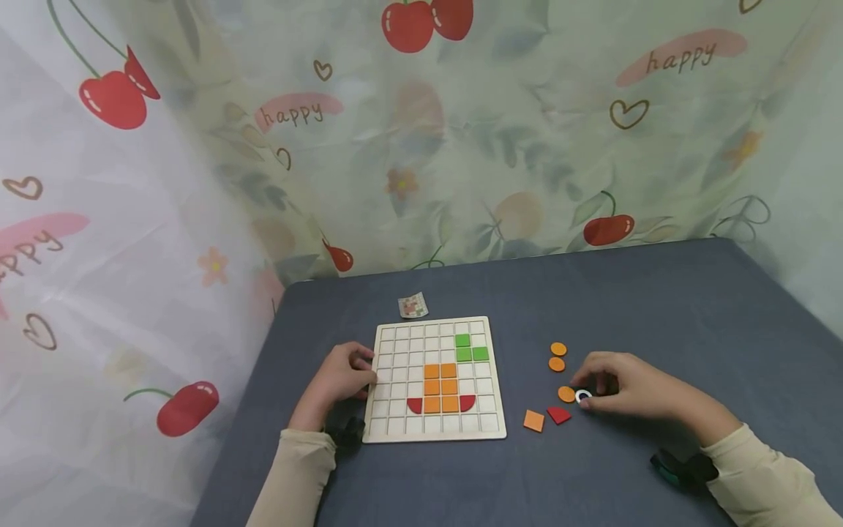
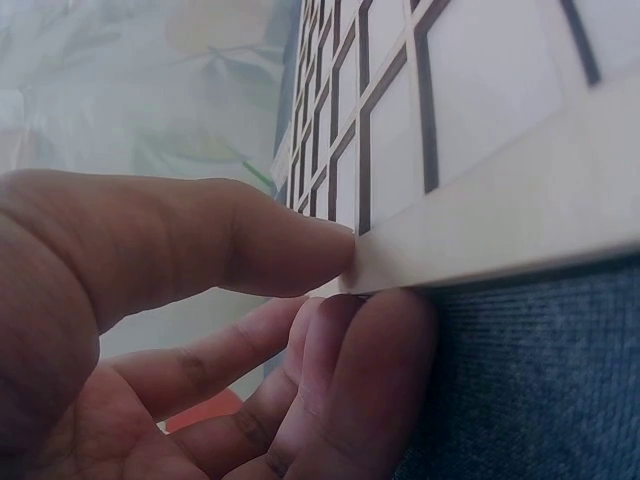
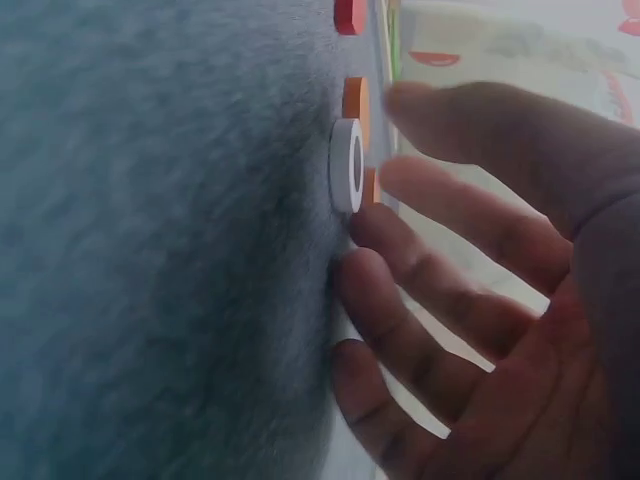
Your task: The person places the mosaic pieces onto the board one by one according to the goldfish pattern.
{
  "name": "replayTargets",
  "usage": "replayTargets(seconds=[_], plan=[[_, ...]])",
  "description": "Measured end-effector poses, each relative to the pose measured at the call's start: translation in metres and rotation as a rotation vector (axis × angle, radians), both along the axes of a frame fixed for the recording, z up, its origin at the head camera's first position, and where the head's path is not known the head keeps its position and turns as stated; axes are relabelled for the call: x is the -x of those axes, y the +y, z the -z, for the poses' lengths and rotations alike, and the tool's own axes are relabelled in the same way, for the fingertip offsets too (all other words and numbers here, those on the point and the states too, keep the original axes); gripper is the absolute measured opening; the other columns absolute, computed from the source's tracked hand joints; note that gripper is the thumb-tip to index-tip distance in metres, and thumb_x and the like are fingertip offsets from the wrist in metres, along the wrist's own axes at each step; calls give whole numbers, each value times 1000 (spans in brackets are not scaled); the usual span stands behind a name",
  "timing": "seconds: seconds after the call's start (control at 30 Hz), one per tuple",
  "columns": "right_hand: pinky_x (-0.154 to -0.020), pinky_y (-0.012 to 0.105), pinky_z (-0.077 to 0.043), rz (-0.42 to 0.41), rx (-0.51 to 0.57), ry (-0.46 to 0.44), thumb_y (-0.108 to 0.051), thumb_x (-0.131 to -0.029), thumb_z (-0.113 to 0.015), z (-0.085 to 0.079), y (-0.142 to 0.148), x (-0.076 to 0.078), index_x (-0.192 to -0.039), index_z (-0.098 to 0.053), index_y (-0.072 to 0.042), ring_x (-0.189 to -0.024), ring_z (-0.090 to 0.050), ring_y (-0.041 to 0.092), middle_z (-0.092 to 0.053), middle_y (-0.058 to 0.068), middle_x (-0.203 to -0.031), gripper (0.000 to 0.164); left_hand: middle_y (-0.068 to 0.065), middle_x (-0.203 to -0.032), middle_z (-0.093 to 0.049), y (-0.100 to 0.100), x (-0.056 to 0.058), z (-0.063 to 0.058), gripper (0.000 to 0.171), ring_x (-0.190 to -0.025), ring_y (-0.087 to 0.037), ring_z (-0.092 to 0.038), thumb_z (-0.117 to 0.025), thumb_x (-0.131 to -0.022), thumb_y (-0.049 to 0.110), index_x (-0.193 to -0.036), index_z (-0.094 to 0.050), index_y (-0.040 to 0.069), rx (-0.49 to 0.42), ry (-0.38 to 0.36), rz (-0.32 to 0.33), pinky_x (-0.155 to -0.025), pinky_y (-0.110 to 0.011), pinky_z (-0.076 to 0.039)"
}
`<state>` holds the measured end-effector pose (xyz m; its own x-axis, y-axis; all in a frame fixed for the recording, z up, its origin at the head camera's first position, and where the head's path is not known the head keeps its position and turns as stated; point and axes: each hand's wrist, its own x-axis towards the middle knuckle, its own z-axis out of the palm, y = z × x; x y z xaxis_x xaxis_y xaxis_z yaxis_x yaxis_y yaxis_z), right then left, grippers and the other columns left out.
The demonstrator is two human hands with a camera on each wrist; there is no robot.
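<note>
A white square grid board lies on the dark cloth, with orange squares, red quarter-round pieces and green squares in its cells. My left hand pinches the board's left edge. In the left wrist view its thumb rests on the rim, fingers against the side. On the right, my right hand hovers around a white disc with a dark ring, thumb and fingers spread apart. The right wrist view shows the white disc flat on the cloth beside the fingertips; contact is unclear.
Orange discs lie right of the board, one close to the white disc. Nearer me are a loose orange square and a red piece. A small printed card lies behind the board. A patterned curtain hangs behind the table.
</note>
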<state>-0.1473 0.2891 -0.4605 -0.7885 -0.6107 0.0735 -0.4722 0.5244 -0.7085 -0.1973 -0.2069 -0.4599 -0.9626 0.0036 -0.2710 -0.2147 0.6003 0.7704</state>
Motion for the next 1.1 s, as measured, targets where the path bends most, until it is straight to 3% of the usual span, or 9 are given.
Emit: replayTargets(seconds=[0.2, 0.63, 0.87, 1.1], plan=[[-64, 23, -49, 8, -21, -34, -25, -92, -84, 2, 5, -3, -115, -78, -17, -79, -56, 10, -65, -4, -101, 25, -15, -99, -69, -1, 0, 2, 40, -78, -25, -69, -77, -87, 4, -125, -67, 2, -10, -3, -1, -65, -40, -65], [-64, 23, -51, 15, -10, -50, -21, -92, -84, 9, 4, -4, -108, -76, -20, -77, -58, 9, -69, -4, -102, 18, -15, -99, -68, 1, 0, 2, 40, -79, -25, -70, -77, -86, 3, -125, -67, 2, -5, -6, -6, -64, -39, -65], [-64, 22, -51, 17, -8, -5, -19, -93, -83, 2, -2, -4, -107, -76, -21, -76, -58, 8, -68, -6, -100, 16, -15, -99, -68, 1, 0, 0, 40, -78, -24, -69, -76, -86, 3, -125, -66, 1, -5, 6, 3, -64, -39, -65], [-64, 22, -51, -2, 11, 46, -14, -91, -84, -8, -29, 3, -104, -77, -22, -75, -57, 8, -68, -7, -98, 17, -15, -99, -68, 0, 0, -1, 39, -77, -24, -69, -76, -87, 3, -125, -66, 1, 0, 2, 1, -64, -38, -64]])
